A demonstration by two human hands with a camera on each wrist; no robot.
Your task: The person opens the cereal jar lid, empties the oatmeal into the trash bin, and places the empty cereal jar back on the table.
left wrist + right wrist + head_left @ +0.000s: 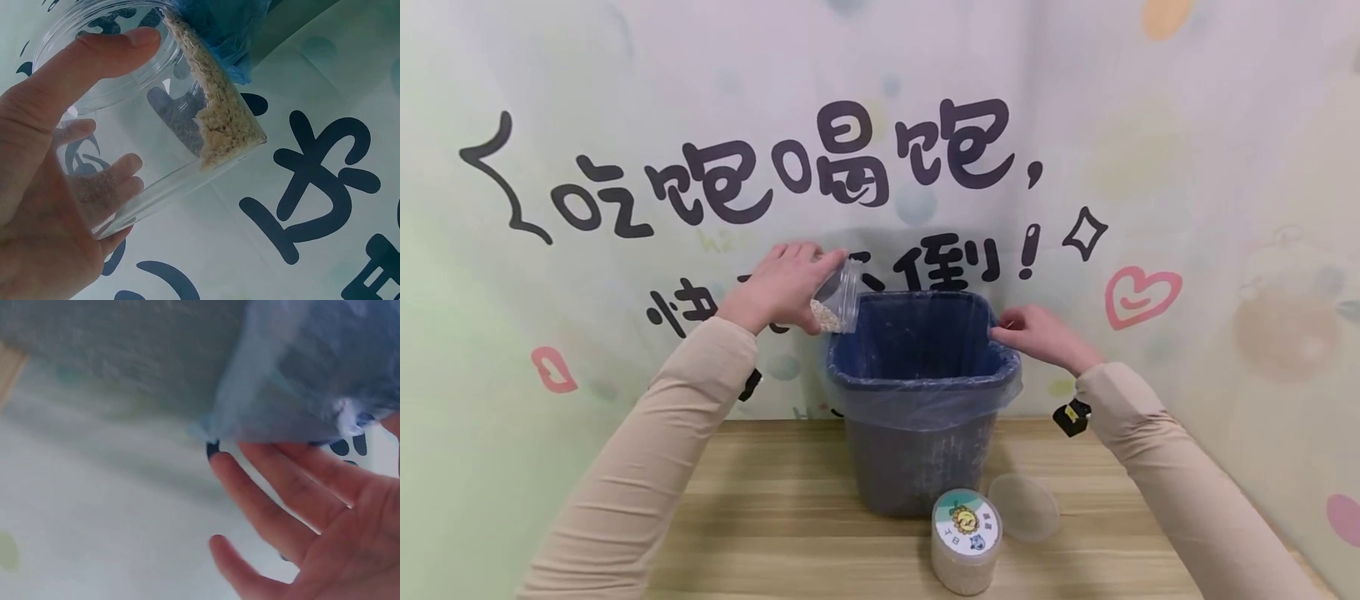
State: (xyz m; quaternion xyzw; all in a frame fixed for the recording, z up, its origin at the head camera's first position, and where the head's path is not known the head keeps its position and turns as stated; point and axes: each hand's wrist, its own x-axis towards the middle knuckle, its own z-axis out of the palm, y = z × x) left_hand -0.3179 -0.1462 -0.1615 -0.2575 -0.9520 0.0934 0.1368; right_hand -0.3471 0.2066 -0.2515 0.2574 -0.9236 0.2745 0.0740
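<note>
The left hand (793, 287) grips a clear plastic cylindrical jar (847, 292), thumb on one side near the threaded neck and fingers wrapped about the other. The jar is held aloft, tilted, its mouth turned right, at the left rim of a blue-grey rectangular plastic bin (917, 467). Pale beige flakes (222, 109) lie against the jar's lower wall, from the neck to the base; the rest of its volume is clear. The bin stands upright on a light wood-grain table (760, 517); a translucent blue plastic liner (917, 408) folds over its rim. From where I stand, the bin's floor is too dark to read. The right hand (1045, 333) is at the opposite rim, fingers spread and extended, some tips touching the liner's overhang; I cannot tell how firmly the thumb presses. On the table, just before the bin, stands a lidded cylindrical jar of beige contents (964, 575), capped by a white-and-green disc with a smiling sunflower (966, 522). Beside it lies a round translucent lid (1028, 510), flat.
</note>
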